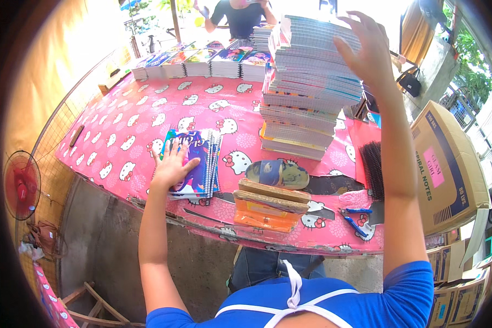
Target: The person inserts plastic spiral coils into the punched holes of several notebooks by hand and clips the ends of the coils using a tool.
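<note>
Spiral notebooks, glossy, under outspread left fingers, right fingers parted beside blocky stack

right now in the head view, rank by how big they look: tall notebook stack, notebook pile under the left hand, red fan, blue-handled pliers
1. Tall notebook stack
2. Notebook pile under the left hand
3. Red fan
4. Blue-handled pliers

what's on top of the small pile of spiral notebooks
Your left hand rests on the notebook pile, hiding part of its colourful top; the covers underneath can't be seen.
</note>
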The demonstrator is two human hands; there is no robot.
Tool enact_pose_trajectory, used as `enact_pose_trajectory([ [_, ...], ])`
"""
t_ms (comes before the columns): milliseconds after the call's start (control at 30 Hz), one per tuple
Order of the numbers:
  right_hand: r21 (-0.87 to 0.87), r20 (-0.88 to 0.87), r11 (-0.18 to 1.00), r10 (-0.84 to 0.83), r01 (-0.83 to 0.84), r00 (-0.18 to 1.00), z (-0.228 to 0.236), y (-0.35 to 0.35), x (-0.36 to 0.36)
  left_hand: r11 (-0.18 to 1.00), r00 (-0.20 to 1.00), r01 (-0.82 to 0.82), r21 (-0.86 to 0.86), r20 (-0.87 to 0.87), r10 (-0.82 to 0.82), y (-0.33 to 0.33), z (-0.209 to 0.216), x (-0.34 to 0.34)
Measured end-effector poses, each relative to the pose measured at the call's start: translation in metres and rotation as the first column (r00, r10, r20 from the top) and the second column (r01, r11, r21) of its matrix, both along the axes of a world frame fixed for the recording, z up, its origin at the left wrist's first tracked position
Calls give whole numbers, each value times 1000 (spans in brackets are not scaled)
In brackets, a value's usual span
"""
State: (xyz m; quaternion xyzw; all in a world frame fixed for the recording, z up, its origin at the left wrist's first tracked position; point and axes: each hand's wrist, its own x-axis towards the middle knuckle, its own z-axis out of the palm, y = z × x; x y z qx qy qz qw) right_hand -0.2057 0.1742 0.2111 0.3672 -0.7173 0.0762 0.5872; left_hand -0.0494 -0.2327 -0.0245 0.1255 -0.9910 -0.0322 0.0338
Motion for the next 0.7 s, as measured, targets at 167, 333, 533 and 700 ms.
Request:
enact_pose_trajectory([
  [167, 207, 158, 978, -61, 27, 986, 23, 5, -36, 972, 978, -7, 236, -201, 56, 5, 27, -8],
  [333, 170, -26, 981, -93, 96, 995, -10, 0, 27, -143, 819, 565, 812, -532, 215, 88, 90, 5],
  [533, 240, 286, 897, 299, -370, 910, -117, -7, 148, -391, 864, 502, 771, -465, 194, 158, 110, 34],
  [700, -632, 608, 772, 551, -71, 572, -190, 31, 167, -80, 700, 713, 697, -714, 16, 164, 95, 61],
])
